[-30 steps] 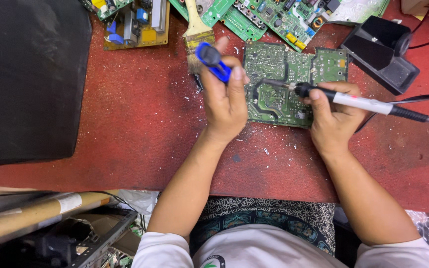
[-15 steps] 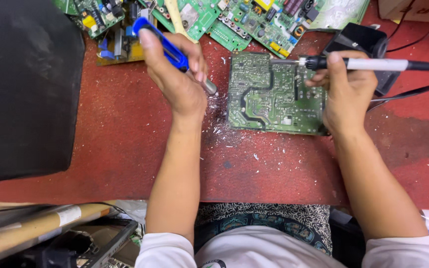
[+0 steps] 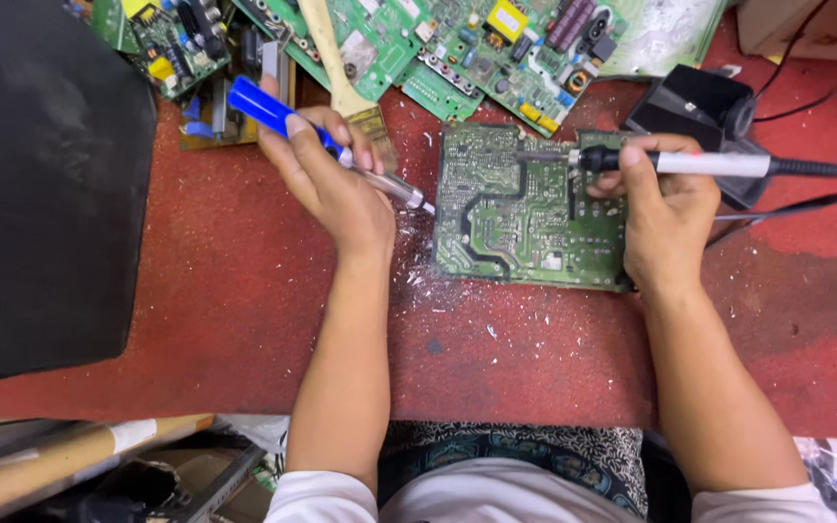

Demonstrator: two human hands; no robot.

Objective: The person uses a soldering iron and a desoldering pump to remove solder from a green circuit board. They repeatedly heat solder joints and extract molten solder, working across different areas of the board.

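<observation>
Mid desoldering, judging by tools: left hand [image 3: 326, 189] clenched on blue desoldering pump [image 3: 326, 136] just left of green circuit board [image 3: 525, 208] mid-bench, right hand [image 3: 666, 218] gripped soldering iron [image 3: 690, 163] over board's far edge; pump tip needed at heated joint.

Left hand [image 3: 326, 184] grips a blue-and-silver tool [image 3: 326, 145]; right hand [image 3: 666, 218] a black-and-white soldering iron [image 3: 699, 163]; between them, a green circuit board [image 3: 525, 208] on red, white-flecked floor [image 3: 535, 358].
</observation>
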